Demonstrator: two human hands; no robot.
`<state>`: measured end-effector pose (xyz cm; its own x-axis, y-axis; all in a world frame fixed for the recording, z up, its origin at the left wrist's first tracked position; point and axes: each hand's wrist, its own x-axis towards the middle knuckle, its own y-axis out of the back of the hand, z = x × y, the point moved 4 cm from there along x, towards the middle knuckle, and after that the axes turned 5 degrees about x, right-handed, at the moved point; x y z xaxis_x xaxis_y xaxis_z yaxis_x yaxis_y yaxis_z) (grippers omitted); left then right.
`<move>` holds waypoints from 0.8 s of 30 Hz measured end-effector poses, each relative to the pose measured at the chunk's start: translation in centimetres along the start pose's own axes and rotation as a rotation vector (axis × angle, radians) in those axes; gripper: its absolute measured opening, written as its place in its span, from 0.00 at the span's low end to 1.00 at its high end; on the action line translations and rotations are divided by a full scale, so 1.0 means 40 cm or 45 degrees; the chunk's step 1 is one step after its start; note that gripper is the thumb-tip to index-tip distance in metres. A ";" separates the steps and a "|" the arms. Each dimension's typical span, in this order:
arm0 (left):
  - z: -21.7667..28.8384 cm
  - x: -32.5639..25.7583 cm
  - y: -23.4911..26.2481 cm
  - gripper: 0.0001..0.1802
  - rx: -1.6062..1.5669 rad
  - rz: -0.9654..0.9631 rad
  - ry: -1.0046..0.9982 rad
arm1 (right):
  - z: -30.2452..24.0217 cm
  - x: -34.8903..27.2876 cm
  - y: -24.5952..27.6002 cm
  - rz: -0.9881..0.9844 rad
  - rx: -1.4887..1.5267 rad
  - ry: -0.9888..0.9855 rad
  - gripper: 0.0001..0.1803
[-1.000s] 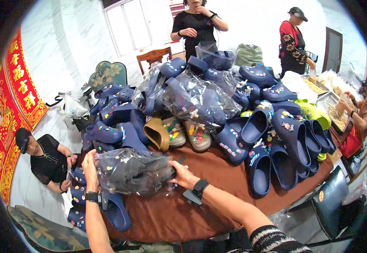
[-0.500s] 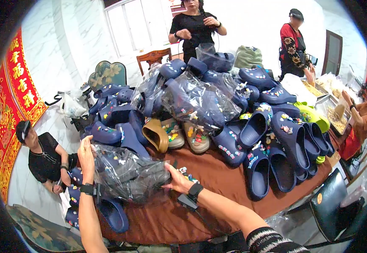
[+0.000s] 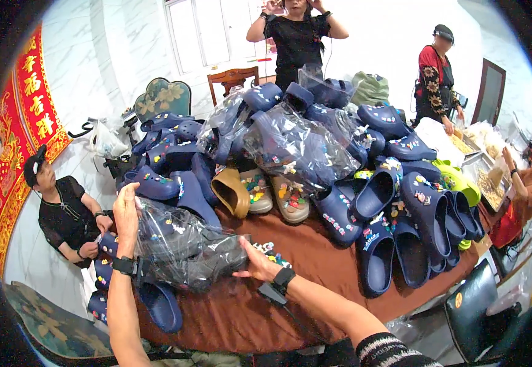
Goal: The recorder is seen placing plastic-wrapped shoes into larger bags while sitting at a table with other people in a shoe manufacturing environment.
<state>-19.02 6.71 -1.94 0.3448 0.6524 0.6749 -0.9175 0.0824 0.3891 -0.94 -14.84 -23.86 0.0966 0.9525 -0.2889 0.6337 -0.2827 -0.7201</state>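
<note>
A clear plastic bag (image 3: 186,244) with dark clogs inside lies across the near left of the table, between my two hands. My left hand (image 3: 126,214) holds its left side, fingers straight up and palm toward the plastic. At the bag's right end, my right hand (image 3: 258,262) grips the edge, thumb above and fingers below. Small coloured charms (image 3: 269,252) show just behind that hand. Below the bag, a loose navy clog (image 3: 160,307) lies near the table's edge. Behind it sit a tan clog (image 3: 232,191) and beige clogs with charms (image 3: 291,199).
A high pile of navy clogs (image 3: 186,194), partly in a bigger clear bag (image 3: 299,147), covers the brown tablecloth (image 3: 315,284). Lime-green clogs (image 3: 458,180) lie at right. A co-worker (image 3: 70,208) sits close at left; others are behind the table and at right. Dark chair (image 3: 477,306) front right.
My view has shifted a little. The bag stays between my hands, its right end slightly further from the right fingers' tips. The person behind the table has raised both hands to the head.
</note>
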 end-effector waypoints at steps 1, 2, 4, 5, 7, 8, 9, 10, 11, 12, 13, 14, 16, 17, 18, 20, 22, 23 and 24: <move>0.005 0.004 -0.001 0.21 -0.002 0.003 -0.001 | 0.001 0.001 0.004 -0.025 0.003 -0.005 0.34; 0.011 0.008 -0.001 0.22 0.005 -0.002 -0.006 | 0.002 0.003 0.009 -0.051 0.007 -0.010 0.34; 0.026 0.011 -0.013 0.22 0.012 -0.017 -0.001 | 0.003 0.001 0.017 -0.044 0.004 -0.010 0.34; 0.036 0.012 -0.016 0.22 0.036 -0.039 -0.002 | 0.003 0.001 0.021 -0.040 0.000 -0.008 0.34; 0.056 0.027 -0.003 0.22 0.087 -0.017 -0.089 | 0.009 0.003 0.009 -0.054 0.005 -0.027 0.34; 0.064 0.030 0.003 0.22 0.095 -0.015 -0.088 | 0.014 0.005 0.002 -0.062 0.009 -0.043 0.34; 0.081 0.031 -0.002 0.22 0.065 -0.008 -0.079 | 0.016 0.009 0.011 -0.056 0.009 -0.041 0.34; 0.096 0.033 -0.008 0.23 0.036 -0.001 -0.069 | 0.022 0.014 0.017 -0.093 0.038 -0.072 0.34; 0.106 0.036 -0.015 0.22 0.034 -0.001 -0.088 | 0.029 0.018 0.022 -0.130 0.068 -0.102 0.34; 0.113 0.037 -0.011 0.22 0.039 0.002 -0.088 | 0.034 0.020 0.016 -0.135 0.068 -0.105 0.34; 0.116 0.038 -0.008 0.22 0.049 -0.010 -0.069 | 0.041 0.021 0.011 -0.130 0.088 -0.133 0.34; 0.118 0.040 -0.007 0.21 0.059 -0.022 -0.050 | 0.049 0.021 0.006 -0.125 0.108 -0.161 0.34; 0.121 0.043 -0.012 0.21 0.051 -0.031 -0.051 | 0.058 0.016 0.002 -0.068 0.049 -0.067 0.39; 0.121 0.047 -0.016 0.21 0.040 -0.041 -0.051 | 0.065 0.022 0.004 -0.110 0.004 -0.117 0.41; 0.118 0.051 -0.017 0.21 0.044 -0.042 -0.049 | 0.074 0.023 0.001 -0.151 -0.037 -0.169 0.43; 0.117 0.068 -0.023 0.21 0.101 -0.105 -0.083 | 0.086 0.037 -0.008 -0.119 -0.110 -0.188 0.46; 0.145 0.092 -0.027 0.22 0.229 -0.109 -0.130 | 0.089 0.055 -0.022 -0.087 -0.183 -0.209 0.48; 0.160 0.108 -0.028 0.22 0.282 -0.020 -0.298 | 0.086 0.068 -0.033 -0.117 -0.270 -0.237 0.50; 0.173 0.121 -0.035 0.22 0.330 0.067 -0.466 | 0.088 0.084 -0.039 -0.142 -0.356 -0.265 0.51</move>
<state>-14.69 4.51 5.11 0.3892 0.3376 0.8571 -0.8718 -0.1655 0.4610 -4.29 -11.58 -25.93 -0.1248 0.9242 -0.3610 0.8196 -0.1090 -0.5624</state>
